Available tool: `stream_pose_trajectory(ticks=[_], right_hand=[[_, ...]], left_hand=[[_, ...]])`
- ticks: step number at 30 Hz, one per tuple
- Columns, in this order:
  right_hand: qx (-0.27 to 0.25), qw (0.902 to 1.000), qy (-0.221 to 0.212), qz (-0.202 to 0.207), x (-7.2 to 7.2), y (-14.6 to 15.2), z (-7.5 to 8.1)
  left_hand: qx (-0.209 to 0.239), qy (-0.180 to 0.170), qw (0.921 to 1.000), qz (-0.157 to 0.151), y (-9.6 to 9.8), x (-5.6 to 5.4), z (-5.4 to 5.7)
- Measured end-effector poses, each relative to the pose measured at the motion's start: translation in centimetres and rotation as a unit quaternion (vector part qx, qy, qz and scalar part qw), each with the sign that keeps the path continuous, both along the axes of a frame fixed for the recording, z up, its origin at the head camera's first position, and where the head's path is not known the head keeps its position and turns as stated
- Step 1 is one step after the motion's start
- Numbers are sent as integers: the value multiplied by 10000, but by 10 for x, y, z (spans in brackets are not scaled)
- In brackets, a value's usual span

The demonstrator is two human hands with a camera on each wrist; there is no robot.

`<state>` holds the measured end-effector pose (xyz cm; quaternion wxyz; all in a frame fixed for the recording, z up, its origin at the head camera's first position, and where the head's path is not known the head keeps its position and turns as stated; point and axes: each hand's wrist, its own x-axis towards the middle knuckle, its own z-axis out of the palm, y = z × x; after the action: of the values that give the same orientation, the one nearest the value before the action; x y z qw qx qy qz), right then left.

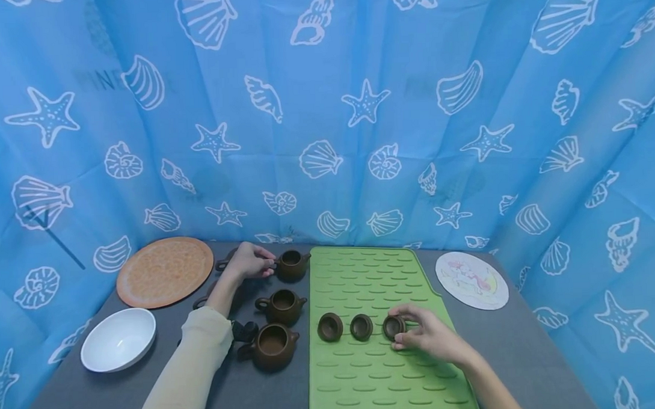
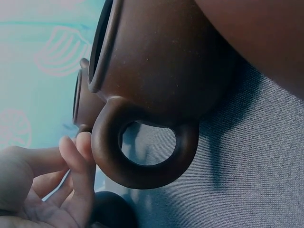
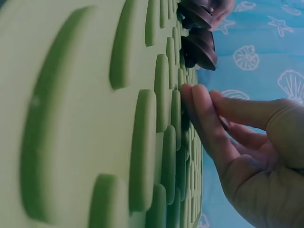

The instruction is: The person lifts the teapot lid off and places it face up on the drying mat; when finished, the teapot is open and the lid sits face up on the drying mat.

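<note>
At the back of the table, my left hand (image 1: 249, 261) pinches the handle of a small brown teapot (image 1: 292, 266). In the left wrist view, that hand (image 2: 57, 185) has its fingertips together at the far teapot (image 2: 88, 102), while a larger teapot (image 2: 156, 61) fills the foreground. Two more teapots, a middle one (image 1: 285, 307) and a near one (image 1: 273, 347), stand in the same column. My right hand (image 1: 426, 333) grips a small brown teacup (image 1: 394, 328) between thumb and fingers on the green mat; in the right wrist view the hand (image 3: 256, 156) mostly hides it.
Two similar teacups, one in the middle (image 1: 361, 327) and one at left (image 1: 330, 327), sit on the ridged green mat (image 1: 366, 371). More brown pots are partly behind my left arm. A white bowl (image 1: 118, 341), round brown board (image 1: 164, 272) and white disc (image 1: 472, 280) lie around.
</note>
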<state>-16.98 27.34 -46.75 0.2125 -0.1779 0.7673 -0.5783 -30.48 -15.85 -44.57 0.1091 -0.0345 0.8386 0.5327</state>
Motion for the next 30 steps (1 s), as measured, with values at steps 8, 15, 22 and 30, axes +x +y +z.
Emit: stream_pose_trajectory(ticks=[8, 15, 22, 30], right_hand=[[351, 9992, 108, 183, -4, -2, 3], [557, 9980, 133, 277, -6, -3, 2], [675, 9961, 390, 402, -6, -2, 1], [1002, 9921, 677, 324, -11, -1, 0]], left_hand=[[-9, -6, 10000, -41, 0, 0, 0], [-42, -27, 10000, -4, -1, 0, 0], [-52, -35, 10000, -7, 0, 0, 0], [-74, -55, 10000, -31, 0, 2, 3]])
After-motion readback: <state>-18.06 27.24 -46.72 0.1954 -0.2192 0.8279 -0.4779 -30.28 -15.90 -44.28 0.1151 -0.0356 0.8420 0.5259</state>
